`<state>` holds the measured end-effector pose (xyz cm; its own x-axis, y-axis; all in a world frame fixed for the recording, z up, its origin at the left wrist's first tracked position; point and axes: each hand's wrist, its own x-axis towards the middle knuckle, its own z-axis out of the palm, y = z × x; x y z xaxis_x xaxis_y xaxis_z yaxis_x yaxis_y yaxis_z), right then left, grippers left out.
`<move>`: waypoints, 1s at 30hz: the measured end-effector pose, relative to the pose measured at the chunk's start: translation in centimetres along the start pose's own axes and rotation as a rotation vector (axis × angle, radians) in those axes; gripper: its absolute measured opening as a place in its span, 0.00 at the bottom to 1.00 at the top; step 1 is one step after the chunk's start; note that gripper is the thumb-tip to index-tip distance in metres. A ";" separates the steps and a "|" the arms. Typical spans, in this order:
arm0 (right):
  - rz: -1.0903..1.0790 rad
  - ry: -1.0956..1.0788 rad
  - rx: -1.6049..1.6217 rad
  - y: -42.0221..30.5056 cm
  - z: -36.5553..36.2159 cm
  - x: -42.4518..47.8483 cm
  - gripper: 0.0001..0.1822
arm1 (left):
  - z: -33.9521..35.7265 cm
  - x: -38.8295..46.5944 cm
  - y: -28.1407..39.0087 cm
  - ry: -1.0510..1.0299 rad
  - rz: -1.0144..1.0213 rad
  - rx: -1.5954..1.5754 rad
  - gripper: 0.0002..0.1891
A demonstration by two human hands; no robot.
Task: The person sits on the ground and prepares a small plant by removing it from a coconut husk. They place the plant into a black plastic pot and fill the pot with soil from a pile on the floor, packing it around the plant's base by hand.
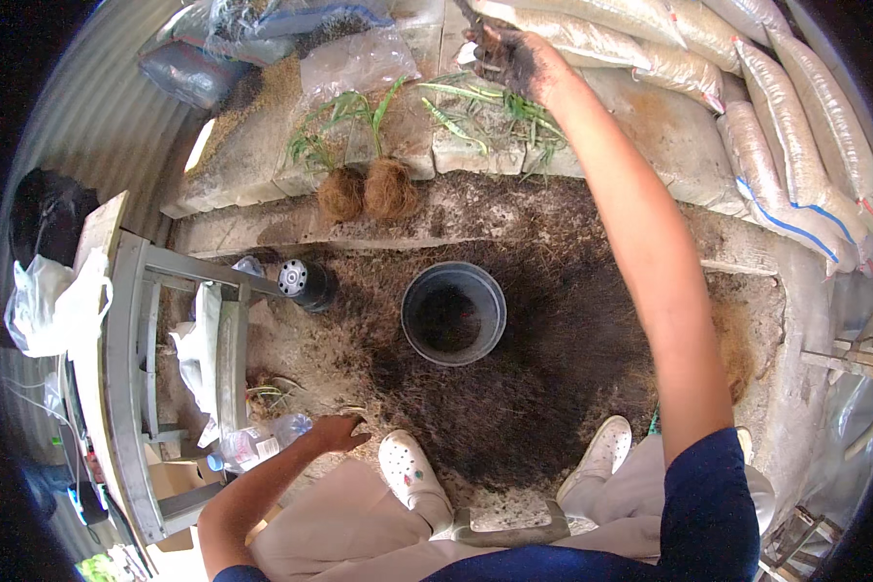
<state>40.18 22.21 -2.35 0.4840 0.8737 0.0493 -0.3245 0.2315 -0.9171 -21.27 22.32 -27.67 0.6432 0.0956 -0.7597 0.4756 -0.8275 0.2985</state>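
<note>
Soil-stained, my right hand (511, 64) reaches far forward over the concrete ledge, its fingers around a dark, thin object (469, 13) that I cannot identify. Cut green leaves (527, 113) lie below that hand on the ledge. My left hand (342, 433) is low at the left, near my left shoe, fingers apart, with nothing seen in it. Between the hands a round black plastic pot (454, 313), with some dark material inside, stands on dark potting soil (553, 364). Two plants with fibrous root balls (391, 189) rest side by side at the ledge's front edge.
An upturned black pot (305, 284) lies left of the round one. Filled sacks (793, 131) are stacked at the upper right. A metal-framed table (127, 313) and plastic bottles (247, 447) are at the left. Clear plastic (356, 62) lies on the ledge.
</note>
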 end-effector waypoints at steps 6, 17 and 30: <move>0.300 0.455 -0.363 14.6 -7.5 2.4 0.10 | 0.5 0.4 -0.7 -0.116 -0.046 -0.214 0.33; -0.059 0.854 -1.192 12.7 -18.8 -1.4 0.26 | 1.3 -0.3 -0.8 -0.095 -0.222 -0.599 0.30; 0.086 0.327 -2.022 10.2 -26.0 -3.5 0.16 | 4.2 -0.4 -3.0 -0.129 -0.366 -0.767 0.28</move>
<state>56.28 10.37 -22.10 0.6913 0.7081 0.1438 0.7117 -0.7017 0.0334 -25.51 22.43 -30.70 0.3190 0.1812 -0.9303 0.9439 -0.1493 0.2946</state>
